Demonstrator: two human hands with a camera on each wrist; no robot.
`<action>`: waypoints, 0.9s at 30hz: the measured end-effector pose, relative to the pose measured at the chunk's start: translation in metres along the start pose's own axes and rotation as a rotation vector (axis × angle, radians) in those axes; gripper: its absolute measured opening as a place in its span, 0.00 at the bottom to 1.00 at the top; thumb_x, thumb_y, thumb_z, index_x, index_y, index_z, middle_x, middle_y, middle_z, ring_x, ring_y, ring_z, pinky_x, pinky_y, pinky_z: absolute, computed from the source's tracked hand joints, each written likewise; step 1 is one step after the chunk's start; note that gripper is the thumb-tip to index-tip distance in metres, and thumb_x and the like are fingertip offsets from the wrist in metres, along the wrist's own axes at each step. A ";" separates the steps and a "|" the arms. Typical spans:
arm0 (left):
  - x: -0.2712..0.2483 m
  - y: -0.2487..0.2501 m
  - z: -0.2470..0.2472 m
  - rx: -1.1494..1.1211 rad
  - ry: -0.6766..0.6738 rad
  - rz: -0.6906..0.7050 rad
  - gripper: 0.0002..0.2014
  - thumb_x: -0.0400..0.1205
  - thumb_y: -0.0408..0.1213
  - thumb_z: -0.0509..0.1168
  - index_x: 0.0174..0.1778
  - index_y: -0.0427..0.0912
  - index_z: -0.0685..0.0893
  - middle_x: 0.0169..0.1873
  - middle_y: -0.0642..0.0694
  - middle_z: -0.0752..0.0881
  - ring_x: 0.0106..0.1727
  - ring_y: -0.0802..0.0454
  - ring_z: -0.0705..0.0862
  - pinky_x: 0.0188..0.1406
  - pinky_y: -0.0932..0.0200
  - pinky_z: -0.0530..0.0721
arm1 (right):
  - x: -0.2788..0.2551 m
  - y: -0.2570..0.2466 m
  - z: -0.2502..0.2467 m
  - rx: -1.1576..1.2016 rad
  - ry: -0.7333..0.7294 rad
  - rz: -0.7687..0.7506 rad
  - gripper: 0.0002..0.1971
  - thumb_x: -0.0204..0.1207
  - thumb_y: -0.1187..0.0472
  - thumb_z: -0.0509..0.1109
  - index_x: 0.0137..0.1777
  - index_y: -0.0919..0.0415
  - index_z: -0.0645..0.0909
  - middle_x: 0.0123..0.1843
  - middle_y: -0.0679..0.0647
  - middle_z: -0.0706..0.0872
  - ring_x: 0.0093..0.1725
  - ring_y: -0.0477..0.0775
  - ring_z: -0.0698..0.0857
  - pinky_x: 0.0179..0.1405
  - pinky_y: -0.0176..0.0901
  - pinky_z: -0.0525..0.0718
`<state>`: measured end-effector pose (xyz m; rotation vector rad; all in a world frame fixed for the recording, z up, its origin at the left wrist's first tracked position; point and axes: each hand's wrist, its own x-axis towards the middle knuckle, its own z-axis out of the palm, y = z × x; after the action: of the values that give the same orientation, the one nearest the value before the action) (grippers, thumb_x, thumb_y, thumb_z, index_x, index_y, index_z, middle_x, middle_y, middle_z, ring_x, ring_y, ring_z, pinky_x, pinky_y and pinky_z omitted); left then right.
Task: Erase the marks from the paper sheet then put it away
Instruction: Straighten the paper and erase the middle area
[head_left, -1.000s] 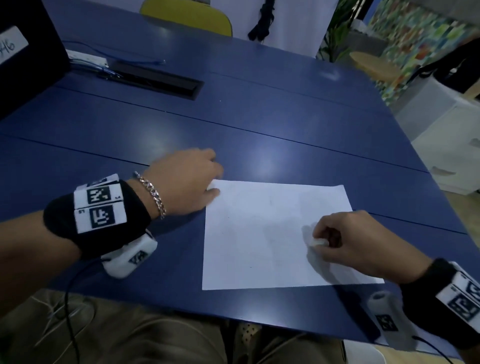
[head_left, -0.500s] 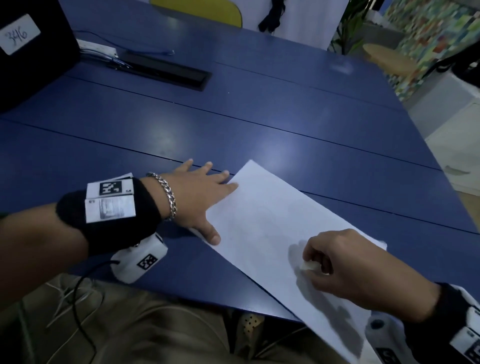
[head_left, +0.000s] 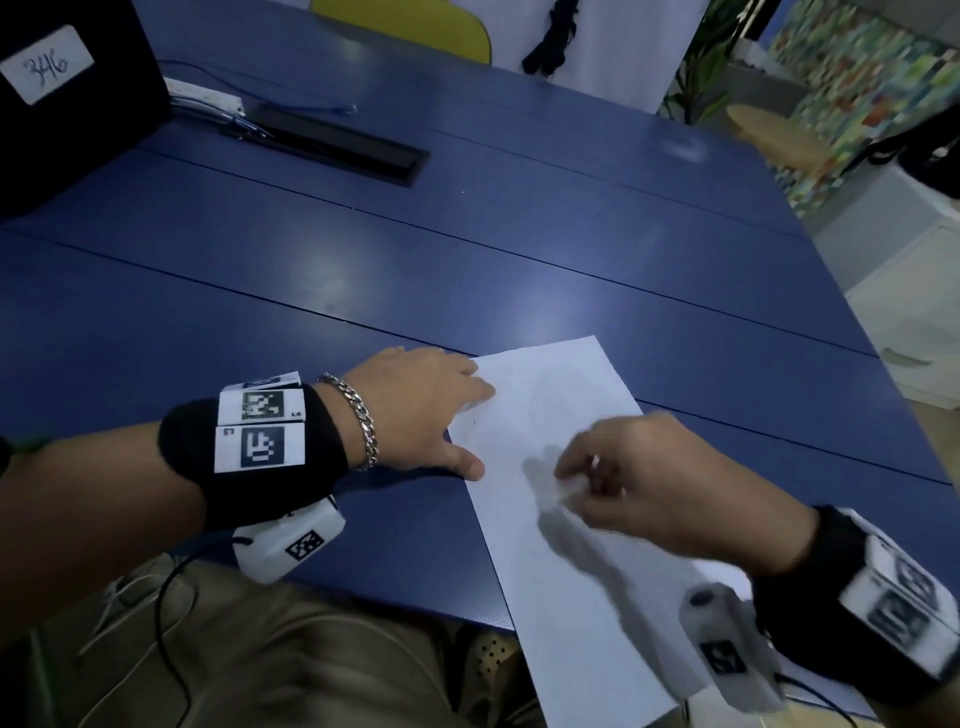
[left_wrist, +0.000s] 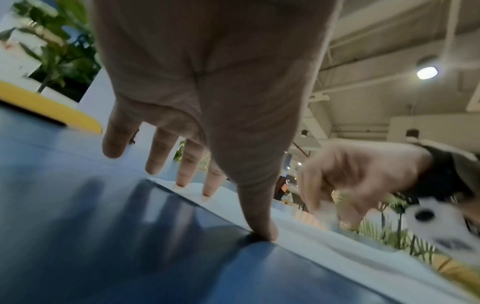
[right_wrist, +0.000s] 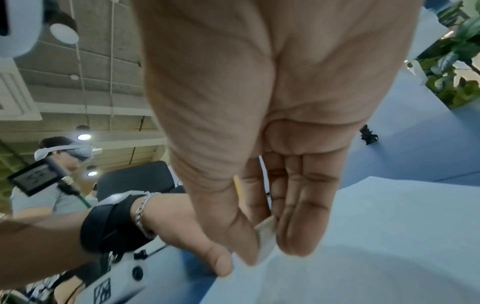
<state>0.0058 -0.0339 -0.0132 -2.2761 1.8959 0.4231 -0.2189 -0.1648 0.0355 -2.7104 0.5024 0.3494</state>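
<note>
Blue table (head_left: 467, 249): one paper sheet (head_left: 561, 545), one eraser (right_wrist: 266, 231).

A blue table (head_left: 467, 249) with dark seams runs ahead of the fingers, a black slot (head_left: 337, 145) set in it far to their left. Beyond it stand a yellow chair (head_left: 405, 21) and a plant (head_left: 696, 78). Round lamps (left_wrist: 427, 72) shine on the ceiling.

paper sheet (head_left: 566, 519) turned further, overhanging table edge
</note>
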 end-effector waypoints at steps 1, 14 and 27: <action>0.001 0.000 -0.001 -0.016 -0.024 -0.009 0.46 0.74 0.79 0.63 0.87 0.62 0.66 0.87 0.54 0.67 0.87 0.45 0.67 0.80 0.38 0.72 | 0.011 -0.001 -0.003 0.025 0.041 -0.009 0.09 0.73 0.54 0.79 0.53 0.45 0.89 0.42 0.40 0.88 0.43 0.42 0.88 0.46 0.32 0.84; 0.010 0.001 -0.008 -0.023 -0.188 -0.095 0.56 0.72 0.82 0.63 0.91 0.67 0.44 0.92 0.59 0.42 0.92 0.34 0.45 0.80 0.11 0.47 | 0.078 -0.007 0.011 -0.011 0.189 -0.064 0.05 0.73 0.59 0.73 0.47 0.53 0.89 0.38 0.45 0.88 0.38 0.48 0.86 0.44 0.46 0.86; 0.012 -0.001 -0.002 0.002 -0.184 -0.084 0.56 0.73 0.82 0.61 0.91 0.67 0.42 0.92 0.59 0.40 0.92 0.33 0.44 0.80 0.11 0.44 | 0.079 -0.014 0.007 -0.109 0.093 -0.183 0.07 0.68 0.55 0.74 0.46 0.50 0.89 0.38 0.44 0.87 0.36 0.47 0.82 0.40 0.41 0.82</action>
<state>0.0087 -0.0457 -0.0148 -2.2209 1.7058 0.5958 -0.1434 -0.1736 0.0096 -2.8606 0.2634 0.2078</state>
